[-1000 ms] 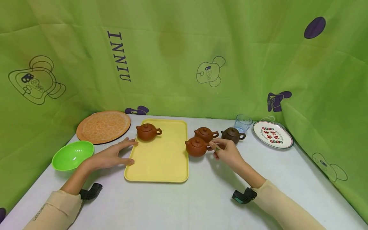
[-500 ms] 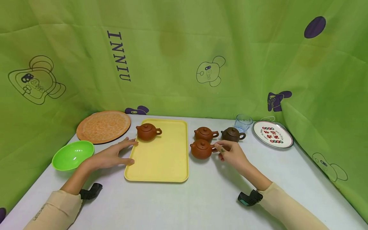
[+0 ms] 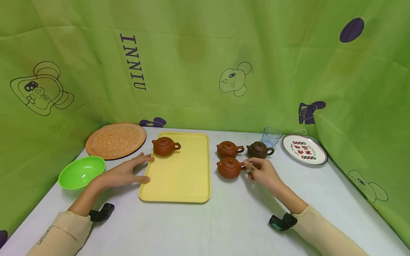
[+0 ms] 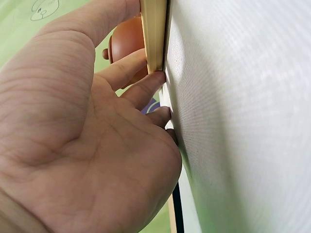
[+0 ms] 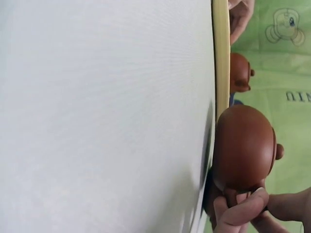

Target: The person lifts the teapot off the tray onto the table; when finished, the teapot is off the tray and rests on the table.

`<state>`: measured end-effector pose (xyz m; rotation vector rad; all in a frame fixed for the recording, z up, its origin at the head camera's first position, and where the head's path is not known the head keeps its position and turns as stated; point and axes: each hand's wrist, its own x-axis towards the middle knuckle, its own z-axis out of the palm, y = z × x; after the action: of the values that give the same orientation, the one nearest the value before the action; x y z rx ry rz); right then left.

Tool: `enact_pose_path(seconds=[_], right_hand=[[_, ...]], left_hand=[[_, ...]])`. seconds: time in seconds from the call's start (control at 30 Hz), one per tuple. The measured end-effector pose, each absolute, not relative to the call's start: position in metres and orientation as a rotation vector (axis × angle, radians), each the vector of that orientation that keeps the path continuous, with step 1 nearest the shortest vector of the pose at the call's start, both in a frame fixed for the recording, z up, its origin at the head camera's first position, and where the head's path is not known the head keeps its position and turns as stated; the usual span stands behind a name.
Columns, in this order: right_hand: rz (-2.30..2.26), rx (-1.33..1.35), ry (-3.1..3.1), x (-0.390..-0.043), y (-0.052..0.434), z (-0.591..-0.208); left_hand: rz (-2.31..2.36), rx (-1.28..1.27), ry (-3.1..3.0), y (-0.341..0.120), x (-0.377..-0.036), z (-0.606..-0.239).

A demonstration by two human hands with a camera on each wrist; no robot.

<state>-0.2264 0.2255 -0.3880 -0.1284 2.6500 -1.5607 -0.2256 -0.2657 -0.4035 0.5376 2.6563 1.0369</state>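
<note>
My right hand (image 3: 264,173) pinches the handle of a reddish-brown clay teapot (image 3: 229,168), just right of the yellow tray (image 3: 174,196). In the right wrist view this teapot (image 5: 244,148) hangs at or barely above the white table; I cannot tell whether it touches. A like teapot (image 3: 228,148) stands close behind it. Another reddish-brown teapot (image 3: 164,147) sits on the tray's far left part. My left hand (image 3: 120,174) rests at the tray's left edge, thumb and fingers spread. Its fingertips touch the rim in the left wrist view.
A dark brown teapot (image 3: 258,150) stands behind my right hand, near a clear blue glass (image 3: 271,137) and a white plate (image 3: 304,150) with red print. At the left are a green bowl (image 3: 82,172) and a round orange mat (image 3: 116,141). Green cloth (image 3: 192,106) walls the table.
My right hand has drawn the held teapot rightward and slightly toward me, away from the tray's right edge. The left hand and the tray have stayed put.
</note>
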Motion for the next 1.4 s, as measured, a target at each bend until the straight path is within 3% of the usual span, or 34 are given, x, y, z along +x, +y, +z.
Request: enact_pose_path(seconds=[1.4], right_hand=[[-1.579, -0.116, 2.615, -0.2259, 0.2281, -0.3935]], left_hand=[[1.044, 0.525, 2.645, -0.2651, -0.2255, -0.4023]])
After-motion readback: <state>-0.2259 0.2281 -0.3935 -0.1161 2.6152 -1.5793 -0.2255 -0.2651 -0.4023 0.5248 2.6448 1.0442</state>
